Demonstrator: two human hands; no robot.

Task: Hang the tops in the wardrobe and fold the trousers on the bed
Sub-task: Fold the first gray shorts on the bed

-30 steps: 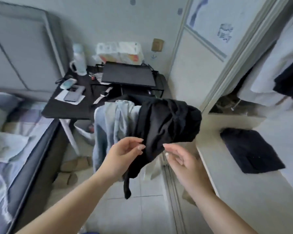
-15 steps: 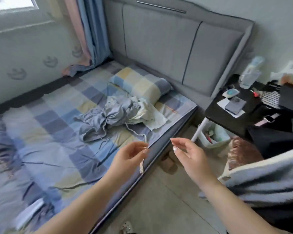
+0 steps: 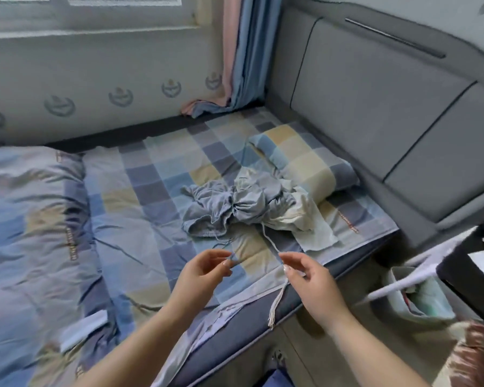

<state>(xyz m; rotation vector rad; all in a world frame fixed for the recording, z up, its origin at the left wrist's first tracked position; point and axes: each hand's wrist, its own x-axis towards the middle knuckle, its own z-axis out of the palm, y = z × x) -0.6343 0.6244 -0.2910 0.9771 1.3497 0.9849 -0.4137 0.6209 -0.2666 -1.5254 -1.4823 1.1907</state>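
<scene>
The crumpled grey-blue trousers (image 3: 229, 210) lie bunched on the checked sheet of the bed (image 3: 157, 191), just beside the checked pillow (image 3: 305, 160), with a pale cream garment (image 3: 305, 219) tangled against their right side. Two drawstrings run from the heap toward us. Our left hand (image 3: 204, 272) pinches the end of the thin blue-grey drawstring (image 3: 224, 243) between thumb and fingertips. Our right hand (image 3: 310, 277) has its fingers loosely curled near the white cord (image 3: 271, 241), whose tasselled end hangs over the mattress edge; we cannot tell whether it actually grips the cord.

Half a second ago we saw the same heap from farther right, with the black desk and the clothes over our arm filling that side; now we face the bed squarely, the hands are nearer the trousers, and the left hand has taken the blue string.

A rumpled quilt (image 3: 31, 233) covers the left of the bed. A grey padded headboard (image 3: 375, 107) stands at the right, a blue and pink curtain (image 3: 243, 51) hangs in the corner under the window (image 3: 81, 12), and a bin (image 3: 419, 297) sits on the floor beside the bed.
</scene>
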